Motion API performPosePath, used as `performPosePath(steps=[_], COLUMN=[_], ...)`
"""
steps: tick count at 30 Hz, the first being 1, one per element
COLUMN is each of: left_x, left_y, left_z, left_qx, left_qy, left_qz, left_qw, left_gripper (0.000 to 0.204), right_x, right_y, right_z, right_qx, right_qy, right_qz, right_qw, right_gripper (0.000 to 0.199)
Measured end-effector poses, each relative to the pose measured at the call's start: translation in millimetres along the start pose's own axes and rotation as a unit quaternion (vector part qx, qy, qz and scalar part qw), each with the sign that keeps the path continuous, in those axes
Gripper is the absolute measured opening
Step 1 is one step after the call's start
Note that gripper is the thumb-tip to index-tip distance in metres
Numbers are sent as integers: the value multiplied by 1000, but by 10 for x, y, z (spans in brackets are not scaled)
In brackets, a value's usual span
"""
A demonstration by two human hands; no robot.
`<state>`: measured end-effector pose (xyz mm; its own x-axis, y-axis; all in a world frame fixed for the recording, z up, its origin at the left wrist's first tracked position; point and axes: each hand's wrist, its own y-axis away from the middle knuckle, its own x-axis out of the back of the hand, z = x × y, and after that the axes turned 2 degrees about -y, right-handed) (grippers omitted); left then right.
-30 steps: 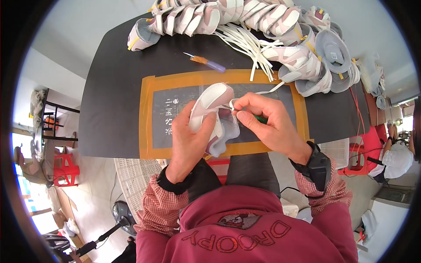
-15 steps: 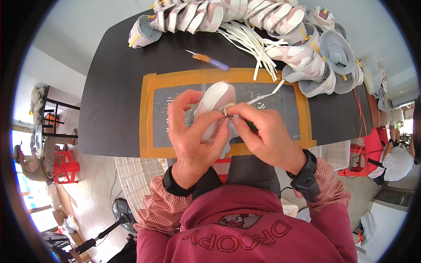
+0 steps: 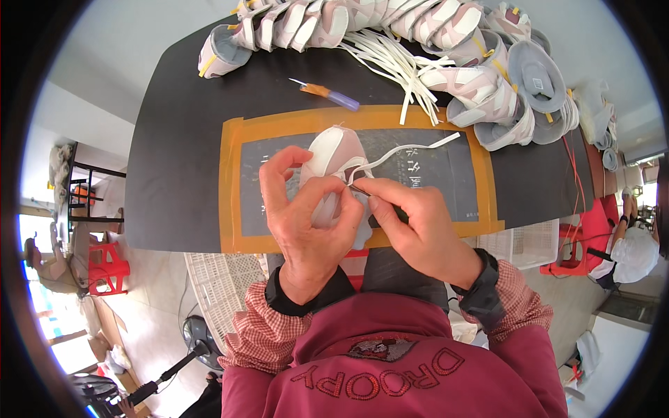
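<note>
A pale pink and white fabric shoe upper (image 3: pixel 333 161) sits over the middle of the orange-taped dark cutting mat (image 3: pixel 425 164), toe end pointing away from the person. Its near half is covered by hands, so its heel shape cannot be told. A flat white lace strip (image 3: pixel 408 148) runs from its centre out to the right, lying loosely curved on the mat.

**Shoe upper in both my hands**

My left hand (image 3: pixel 306 216) grips a white-and-pink shoe upper (image 3: pixel 333 157) over the orange-taped mat (image 3: pixel 233 188). My right hand (image 3: pixel 418 230) pinches a thin tool at a white strap (image 3: pixel 408 148). More uppers (image 3: pixel 481 97) line the table's far edge.
</note>
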<state>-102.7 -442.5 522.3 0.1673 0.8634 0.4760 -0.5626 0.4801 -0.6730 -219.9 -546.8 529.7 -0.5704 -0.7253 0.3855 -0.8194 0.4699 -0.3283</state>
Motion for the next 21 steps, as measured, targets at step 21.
performPosePath(steps=[21], left_x=[95], left_y=[1], left_z=[-96], left_qx=[110], left_qy=[117], left_qz=[-63], left_qw=[985], left_gripper=[11], right_x=[96], right_y=[-40], right_z=[2], right_qx=[-103], right_qy=[-146], right_qz=[-73], right_qw=[981], right_gripper=[24])
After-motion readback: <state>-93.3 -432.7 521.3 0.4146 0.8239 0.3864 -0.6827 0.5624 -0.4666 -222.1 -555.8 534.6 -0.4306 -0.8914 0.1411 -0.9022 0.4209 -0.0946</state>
